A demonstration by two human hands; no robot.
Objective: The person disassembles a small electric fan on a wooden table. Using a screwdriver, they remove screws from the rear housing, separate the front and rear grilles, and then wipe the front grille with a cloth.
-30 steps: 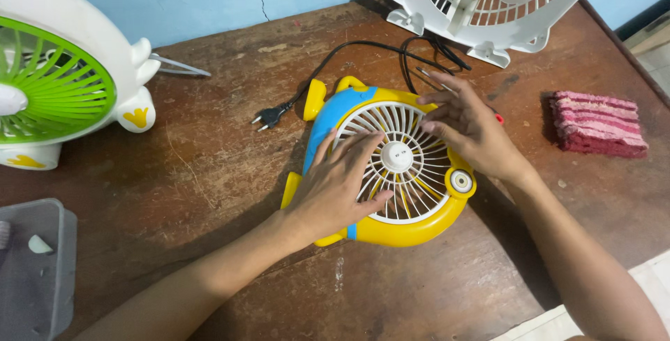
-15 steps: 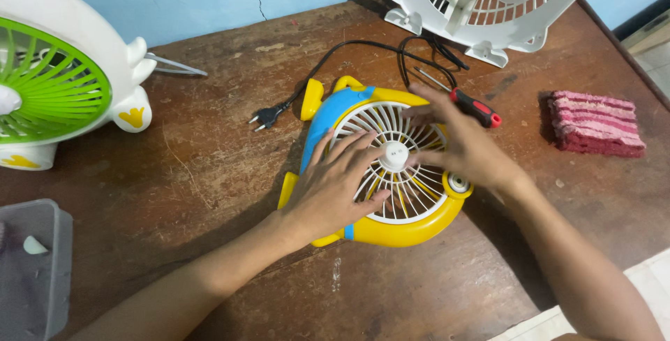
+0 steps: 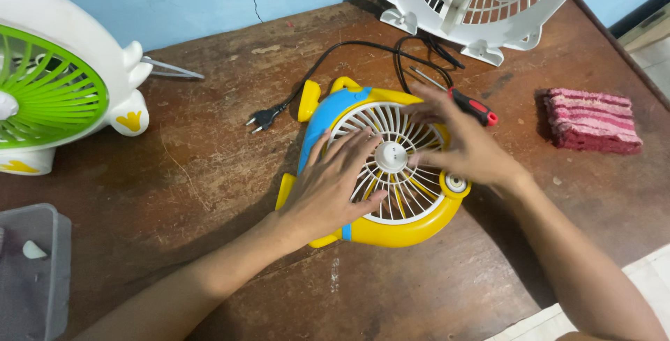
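A small yellow and blue fan (image 3: 412,228) lies face up on a worn brown wooden table (image 3: 202,180), its white grille (image 3: 387,119) on top. My left hand (image 3: 329,186) rests flat on the left half of the grille, fingers spread. My right hand (image 3: 466,147) lies over the right half, fingertips near the round white hub (image 3: 390,155), and it is slightly blurred. Neither hand holds anything. Just behind my right hand lies a screwdriver (image 3: 476,109) with a red and black handle.
The fan's black cord ends in a plug (image 3: 259,119) left of it. A white fan (image 3: 488,13) stands at the back right, a white and green fan (image 3: 52,93) at the far left. A pink folded cloth (image 3: 593,121) lies right; a grey plastic box (image 3: 35,278) sits bottom left.
My right hand slid from the fan's far rim onto the grille toward the hub, uncovering the screwdriver behind it. My left hand stayed on the grille.
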